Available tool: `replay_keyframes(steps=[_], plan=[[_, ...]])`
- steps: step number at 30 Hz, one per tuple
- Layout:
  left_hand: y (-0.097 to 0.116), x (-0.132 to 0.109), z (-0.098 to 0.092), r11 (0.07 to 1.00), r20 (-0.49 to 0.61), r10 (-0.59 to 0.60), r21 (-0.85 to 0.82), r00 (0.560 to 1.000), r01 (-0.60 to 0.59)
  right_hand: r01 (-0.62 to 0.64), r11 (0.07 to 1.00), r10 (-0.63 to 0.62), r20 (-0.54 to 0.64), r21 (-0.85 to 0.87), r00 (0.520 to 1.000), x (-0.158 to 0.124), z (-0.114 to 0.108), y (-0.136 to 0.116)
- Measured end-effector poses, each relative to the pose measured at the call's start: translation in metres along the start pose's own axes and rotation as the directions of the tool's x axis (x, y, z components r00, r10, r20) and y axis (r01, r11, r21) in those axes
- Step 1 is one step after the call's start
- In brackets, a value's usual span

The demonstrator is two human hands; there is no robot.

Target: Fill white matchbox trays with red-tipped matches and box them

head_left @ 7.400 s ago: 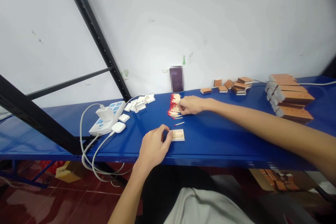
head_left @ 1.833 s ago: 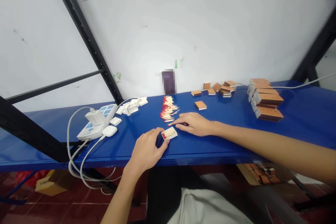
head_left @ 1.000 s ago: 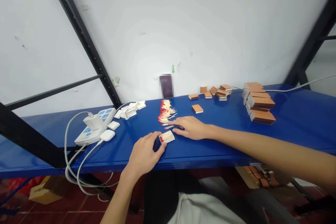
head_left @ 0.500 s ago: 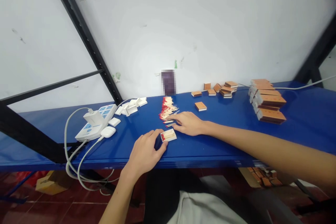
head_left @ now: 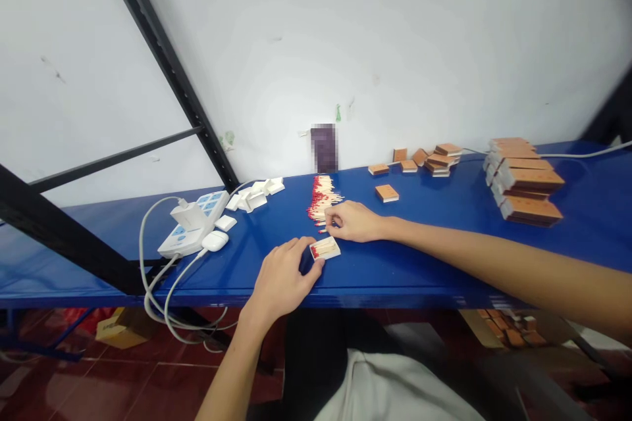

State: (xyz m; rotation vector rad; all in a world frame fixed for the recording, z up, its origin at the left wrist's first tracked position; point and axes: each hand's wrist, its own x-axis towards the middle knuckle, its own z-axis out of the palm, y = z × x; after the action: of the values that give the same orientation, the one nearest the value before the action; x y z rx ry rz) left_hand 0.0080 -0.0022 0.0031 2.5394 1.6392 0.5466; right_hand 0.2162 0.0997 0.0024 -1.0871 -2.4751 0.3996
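My left hand (head_left: 284, 276) has its thumb and forefinger closed around the ends of a small white matchbox tray (head_left: 337, 248), which lies on the blue shelf. Red-headed matches (head_left: 323, 248) lie inside that tray. Just beyond it, my right hand (head_left: 355, 221) pinches at the near end of a long pile of loose matches (head_left: 323, 195). Its thumb and fingertips are together on matches there; how many they hold is hidden.
White empty trays (head_left: 254, 197) lie left of the pile, beside a power strip (head_left: 197, 227) with cables and a white case (head_left: 215, 241). Brown matchboxes (head_left: 387, 193) lie to the right, with a tall stack (head_left: 533, 181) farther right. A black post (head_left: 170, 66) stands left.
My right thumb and fingers, spread over the near matches before, have come together at the pile. The left hand still holds the tray. The whole view has shifted slightly.
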Motion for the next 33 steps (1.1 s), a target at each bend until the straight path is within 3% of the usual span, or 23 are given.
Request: replay_keyframes(steps=[6, 14, 19, 33], plan=[[0.0, -0.001, -0.001, 1.0, -0.002, 0.005, -0.008, 1.0, -0.005, 0.052, 0.999, -0.052, 0.007, -0.008, 0.999, -0.003, 0.003, 0.002], [0.0, 0.0, 0.001, 1.0, -0.017, -0.005, -0.023, 1.0, 0.004, 0.101, 0.995, -0.098, -0.132, 0.016, 0.986, -0.006, -0.005, 0.002], [0.0, 0.0, 0.001, 1.0, -0.019, 0.0, -0.013, 1.0, 0.0, 0.221, 0.974, -0.223, -0.036, -0.044, 0.974, -0.009, -0.007, 0.01], [0.0, 0.001, 0.0, 1.0, -0.007, -0.011, -0.024, 1.0, 0.011, 0.239, 0.924, -0.213, 0.117, -0.298, 0.97, -0.011, -0.016, 0.002]])
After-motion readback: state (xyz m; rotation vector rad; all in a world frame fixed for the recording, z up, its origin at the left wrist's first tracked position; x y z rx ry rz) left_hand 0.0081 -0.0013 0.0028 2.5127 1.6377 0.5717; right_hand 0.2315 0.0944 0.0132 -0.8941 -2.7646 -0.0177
